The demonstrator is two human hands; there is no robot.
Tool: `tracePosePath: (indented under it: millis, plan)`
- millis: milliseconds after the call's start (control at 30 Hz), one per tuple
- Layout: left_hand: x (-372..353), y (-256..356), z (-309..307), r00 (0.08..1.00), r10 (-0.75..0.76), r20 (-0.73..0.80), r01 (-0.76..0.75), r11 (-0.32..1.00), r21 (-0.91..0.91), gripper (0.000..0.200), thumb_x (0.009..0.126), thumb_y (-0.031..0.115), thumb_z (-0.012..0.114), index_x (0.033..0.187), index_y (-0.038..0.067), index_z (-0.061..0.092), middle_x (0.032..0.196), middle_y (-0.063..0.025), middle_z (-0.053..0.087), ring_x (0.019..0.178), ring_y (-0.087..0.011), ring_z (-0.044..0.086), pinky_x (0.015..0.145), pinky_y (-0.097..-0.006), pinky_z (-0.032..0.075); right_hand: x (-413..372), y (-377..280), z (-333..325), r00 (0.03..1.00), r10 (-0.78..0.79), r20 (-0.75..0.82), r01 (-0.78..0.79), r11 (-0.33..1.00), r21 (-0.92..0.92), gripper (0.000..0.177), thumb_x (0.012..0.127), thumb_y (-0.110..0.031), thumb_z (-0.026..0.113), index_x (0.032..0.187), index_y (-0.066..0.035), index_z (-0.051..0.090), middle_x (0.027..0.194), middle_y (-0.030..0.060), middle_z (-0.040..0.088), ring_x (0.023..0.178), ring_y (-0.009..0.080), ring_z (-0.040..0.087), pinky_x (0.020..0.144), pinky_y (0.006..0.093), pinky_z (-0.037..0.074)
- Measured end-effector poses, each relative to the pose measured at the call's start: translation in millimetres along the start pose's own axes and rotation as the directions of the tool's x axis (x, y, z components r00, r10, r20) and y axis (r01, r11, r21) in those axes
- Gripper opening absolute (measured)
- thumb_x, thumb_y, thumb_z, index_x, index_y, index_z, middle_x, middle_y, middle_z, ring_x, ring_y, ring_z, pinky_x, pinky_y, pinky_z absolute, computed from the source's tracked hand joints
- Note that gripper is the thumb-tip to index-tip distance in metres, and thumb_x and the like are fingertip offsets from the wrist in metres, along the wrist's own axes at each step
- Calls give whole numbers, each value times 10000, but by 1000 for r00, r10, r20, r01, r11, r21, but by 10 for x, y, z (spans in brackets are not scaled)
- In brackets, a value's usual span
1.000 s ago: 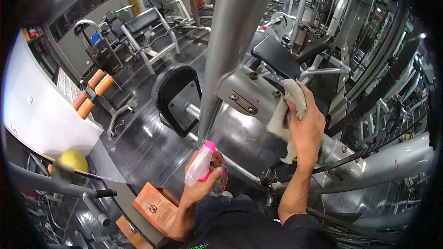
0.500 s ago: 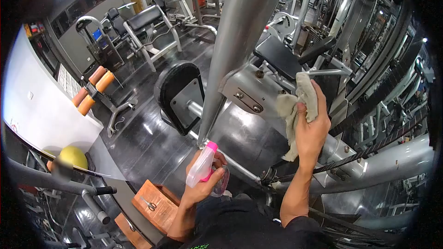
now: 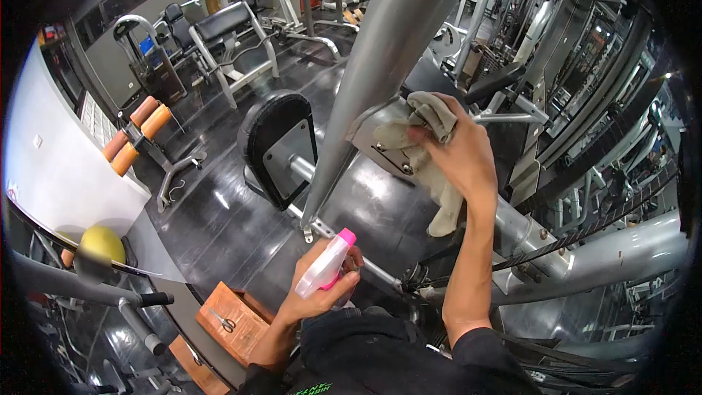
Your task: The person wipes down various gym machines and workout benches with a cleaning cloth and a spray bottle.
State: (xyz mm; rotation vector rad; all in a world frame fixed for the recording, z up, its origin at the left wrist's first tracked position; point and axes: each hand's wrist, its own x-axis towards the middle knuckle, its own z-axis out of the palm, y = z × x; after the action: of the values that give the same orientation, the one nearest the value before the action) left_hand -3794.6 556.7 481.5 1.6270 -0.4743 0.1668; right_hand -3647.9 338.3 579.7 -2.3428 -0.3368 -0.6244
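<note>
A spray bottle with a clear and pink head is gripped in my left hand, close to my body; most of its body is hidden by my fingers. My right hand is closed on a grey-beige cloth. That cloth lies against the grey steel joint of a gym machine, beside the bolted bracket, and one end hangs down. A thick slanted grey post rises just left of the cloth.
A black padded seat stands left of the post. At lower left are an orange-brown wooden box with scissors on it and a yellow ball. A cable and thick frame tube run along the right.
My right hand has moved left and slightly up with the cloth, now over the bracket's right part. My left hand still holds the spray bottle. The view has shifted slightly.
</note>
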Motion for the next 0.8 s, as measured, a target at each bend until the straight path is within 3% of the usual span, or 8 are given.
tracePosePath:
  millis: [67, 233, 300, 467, 533, 667, 733, 800]
  plan:
    - [-32, -78, 19, 996, -71, 53, 79, 984, -160, 358, 823, 59, 675, 1138, -6, 519, 957, -74, 602, 788, -104, 576, 719, -259, 469, 89, 63, -48, 997, 15, 75, -21, 996, 82, 473, 758, -328, 736, 1158, -127, 584, 967, 163, 668, 959, 357, 616, 802, 398, 503]
    - [-46, -97, 59, 993, -24, 118, 39, 992, -122, 359, 832, 53, 672, 1150, 1, 514, 970, -74, 599, 807, -105, 578, 717, -254, 470, 225, 338, -12, 997, 68, 41, -71, 994, 82, 400, 742, -59, 596, 1140, -99, 593, 1042, 178, 644, 1036, 371, 578, 861, 389, 470]
    - [-52, -144, 80, 992, -12, 126, 24, 996, -89, 361, 833, 50, 669, 1153, 1, 511, 972, -75, 598, 824, -109, 580, 718, -254, 471, 189, 328, 20, 998, 55, -5, -55, 993, 100, 394, 752, -69, 619, 1145, -91, 590, 1047, 167, 647, 1032, 354, 594, 859, 372, 471]
    - [-109, -268, 153, 987, -151, 60, 162, 919, -360, 344, 830, 33, 659, 1137, -6, 509, 965, -85, 595, 863, -125, 574, 736, -264, 472, 92, 210, 23, 997, -30, -74, 51, 955, 293, 378, 793, -122, 677, 1157, -78, 586, 1061, 137, 653, 1005, 277, 637, 855, 324, 469]
    - [-113, -292, 170, 989, -148, 13, 143, 923, -358, 340, 828, 25, 656, 1131, -7, 507, 961, -89, 593, 857, -129, 574, 734, -268, 473, 78, 194, 11, 980, -194, -46, 199, 937, 287, 365, 826, -172, 681, 1163, -73, 584, 1066, 128, 651, 981, 242, 643, 847, 305, 466]
    - [-157, -298, 176, 961, -270, -55, 209, 847, -488, 334, 820, -1, 645, 1121, -5, 500, 958, -94, 588, 864, -143, 569, 751, -276, 470, 85, 212, 20, 989, -145, -26, 146, 945, 291, 352, 832, -155, 671, 1162, -68, 584, 1060, 132, 654, 975, 237, 645, 847, 307, 467]
    - [-176, -327, 161, 958, -280, -61, 220, 857, -466, 337, 819, -2, 646, 1122, -5, 499, 960, -93, 588, 868, -142, 566, 768, -276, 465, 100, 243, 42, 999, 9, -34, 2, 955, 296, 359, 836, -142, 666, 1173, -59, 574, 1069, 133, 655, 985, 242, 645, 849, 305, 468]
    - [-191, -355, 147, 957, -283, -62, 228, 867, -443, 341, 817, -3, 647, 1124, -5, 497, 961, -92, 588, 872, -140, 563, 785, -276, 459, 79, 195, 33, 996, 6, -84, 16, 964, 267, 362, 834, -135, 667, 1175, -59, 571, 1078, 134, 653, 999, 246, 643, 850, 308, 468]
